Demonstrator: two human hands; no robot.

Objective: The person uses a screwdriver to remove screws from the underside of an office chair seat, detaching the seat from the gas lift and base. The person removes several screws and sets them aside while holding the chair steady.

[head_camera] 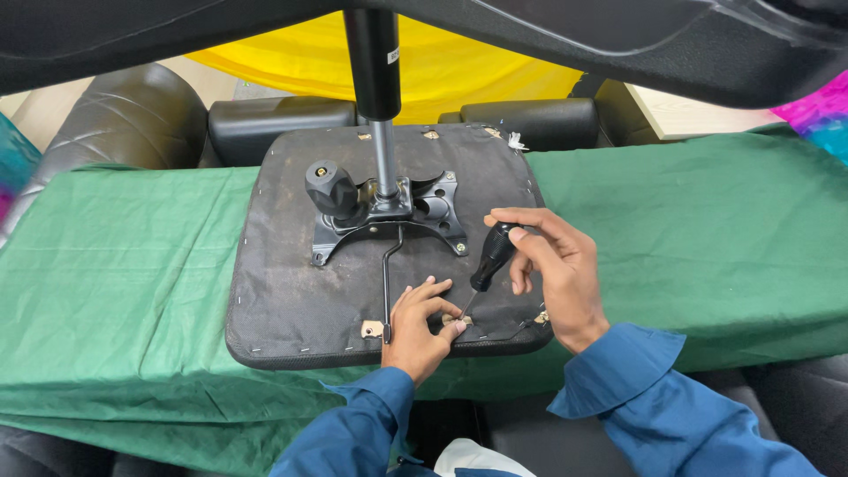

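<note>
An upturned black chair seat (pixel 291 291) lies on a green cloth, its black metal mechanism plate (pixel 433 208) bolted at the middle with a gas cylinder (pixel 374 71) rising from it. My right hand (pixel 556 265) grips a black-handled screwdriver (pixel 490 261), its tip down at a small metal bracket (pixel 455 320) near the seat's front edge. My left hand (pixel 420 327) rests on the seat, its fingertips pinched at that same bracket beside the screwdriver tip. A black knob (pixel 331 187) and a thin lever (pixel 389 278) stick out from the mechanism.
The green cloth (pixel 124 265) covers a wide surface. Black padded chair parts (pixel 274 119) stand behind the seat, with yellow fabric (pixel 450 66) beyond. A dark curved chair part (pixel 618 35) hangs across the top. Another small bracket (pixel 372 329) sits left of my left hand.
</note>
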